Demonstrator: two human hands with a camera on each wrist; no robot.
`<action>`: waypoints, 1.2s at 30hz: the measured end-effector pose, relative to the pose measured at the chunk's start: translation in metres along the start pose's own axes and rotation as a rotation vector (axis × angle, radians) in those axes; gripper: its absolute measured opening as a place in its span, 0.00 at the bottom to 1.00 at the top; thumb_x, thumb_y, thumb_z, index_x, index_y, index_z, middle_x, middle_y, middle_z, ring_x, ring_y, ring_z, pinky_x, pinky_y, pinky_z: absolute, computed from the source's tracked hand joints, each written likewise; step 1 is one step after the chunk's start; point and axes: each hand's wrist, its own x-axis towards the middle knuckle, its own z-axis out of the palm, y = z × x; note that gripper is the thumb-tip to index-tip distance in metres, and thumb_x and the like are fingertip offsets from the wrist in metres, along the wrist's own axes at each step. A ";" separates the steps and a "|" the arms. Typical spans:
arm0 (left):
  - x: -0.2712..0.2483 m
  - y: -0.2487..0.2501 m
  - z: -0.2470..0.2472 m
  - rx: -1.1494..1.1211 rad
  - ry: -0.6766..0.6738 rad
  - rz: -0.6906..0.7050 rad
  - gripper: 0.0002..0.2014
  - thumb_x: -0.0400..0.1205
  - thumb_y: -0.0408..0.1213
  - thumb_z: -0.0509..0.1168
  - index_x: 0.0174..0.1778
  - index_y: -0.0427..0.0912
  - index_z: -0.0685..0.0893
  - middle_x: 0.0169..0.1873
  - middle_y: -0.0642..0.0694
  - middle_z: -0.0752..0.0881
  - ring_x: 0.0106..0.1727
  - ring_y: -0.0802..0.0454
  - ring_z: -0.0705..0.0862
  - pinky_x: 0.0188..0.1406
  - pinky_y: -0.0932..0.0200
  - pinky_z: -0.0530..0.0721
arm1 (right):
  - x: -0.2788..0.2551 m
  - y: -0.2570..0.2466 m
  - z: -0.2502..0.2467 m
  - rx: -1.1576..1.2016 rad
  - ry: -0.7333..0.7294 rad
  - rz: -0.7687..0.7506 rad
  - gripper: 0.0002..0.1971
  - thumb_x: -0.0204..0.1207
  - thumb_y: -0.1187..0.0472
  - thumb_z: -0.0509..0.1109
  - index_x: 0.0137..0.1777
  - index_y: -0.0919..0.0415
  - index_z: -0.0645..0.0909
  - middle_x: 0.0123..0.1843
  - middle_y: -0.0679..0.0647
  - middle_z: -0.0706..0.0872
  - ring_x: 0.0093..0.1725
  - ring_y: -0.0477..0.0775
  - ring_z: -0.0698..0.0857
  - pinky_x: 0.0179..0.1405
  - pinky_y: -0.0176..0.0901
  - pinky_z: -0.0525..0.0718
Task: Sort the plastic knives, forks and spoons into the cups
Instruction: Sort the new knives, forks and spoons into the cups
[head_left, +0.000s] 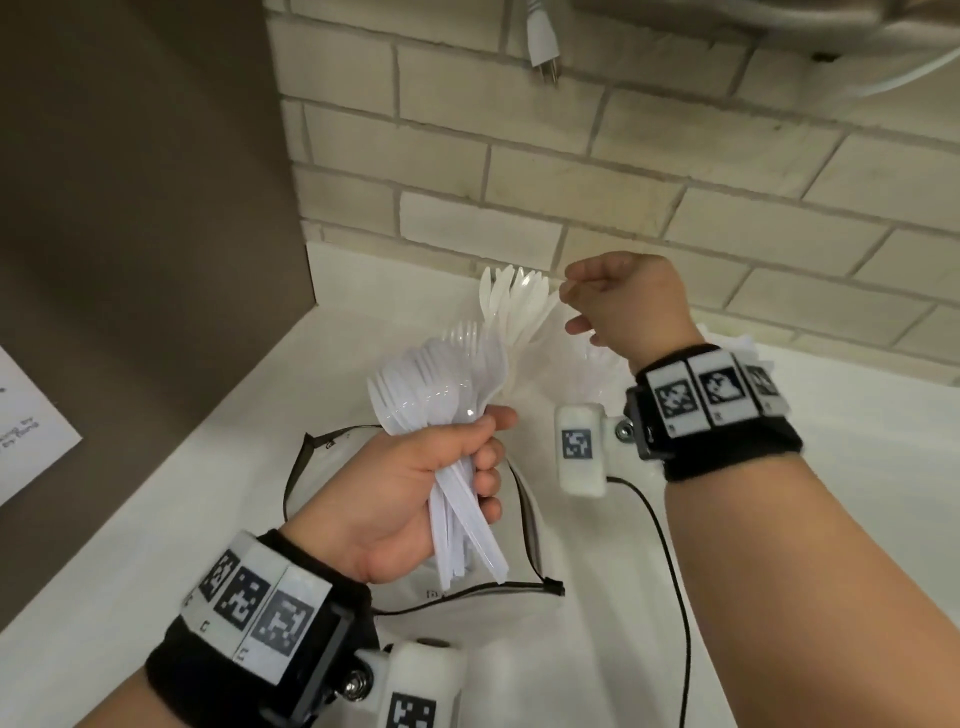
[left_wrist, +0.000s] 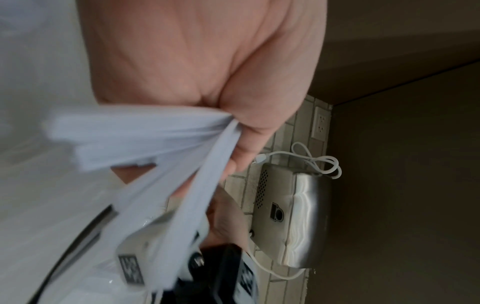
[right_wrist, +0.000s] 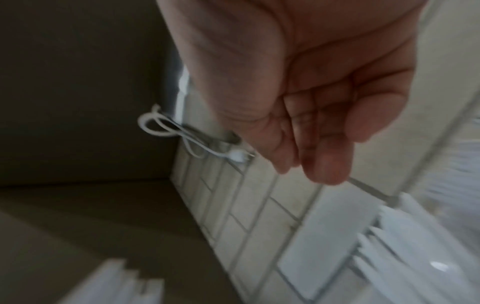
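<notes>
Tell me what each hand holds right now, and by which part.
Left hand grips a bundle of white plastic cutlery by the handles. Right hand pinches the tip of one piece at the bundle's top.

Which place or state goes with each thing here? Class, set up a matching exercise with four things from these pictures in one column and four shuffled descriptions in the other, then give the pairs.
Column A
1. bundle of plastic cutlery
2. right hand
3. power plug
4. zip pouch

Column B
a. lies on the white counter, under the left hand
b. hangs in front of the brick wall
c. gripped by the handles in the left hand
d. reaches for the tips at the top of the bundle

Pairs: 1-c, 2-d, 3-b, 4-a
</notes>
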 end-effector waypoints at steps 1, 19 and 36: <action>-0.001 -0.001 0.002 -0.007 -0.034 -0.010 0.13 0.74 0.36 0.67 0.53 0.39 0.87 0.29 0.47 0.75 0.27 0.54 0.74 0.32 0.56 0.77 | -0.016 -0.008 -0.008 0.046 -0.025 -0.020 0.04 0.76 0.63 0.71 0.48 0.56 0.86 0.39 0.49 0.91 0.25 0.44 0.87 0.23 0.31 0.79; -0.015 -0.015 0.020 0.145 -0.166 -0.134 0.19 0.79 0.42 0.63 0.65 0.44 0.84 0.50 0.41 0.90 0.37 0.48 0.88 0.37 0.52 0.87 | -0.124 -0.004 -0.013 0.391 -0.001 0.002 0.08 0.86 0.60 0.58 0.50 0.65 0.75 0.39 0.56 0.91 0.35 0.54 0.89 0.34 0.48 0.87; -0.009 -0.018 0.007 0.092 -0.307 -0.137 0.31 0.71 0.48 0.77 0.70 0.46 0.80 0.44 0.46 0.84 0.25 0.57 0.73 0.26 0.61 0.76 | -0.124 0.000 -0.011 0.463 -0.227 0.208 0.05 0.76 0.60 0.74 0.45 0.60 0.82 0.33 0.52 0.87 0.23 0.43 0.82 0.18 0.37 0.70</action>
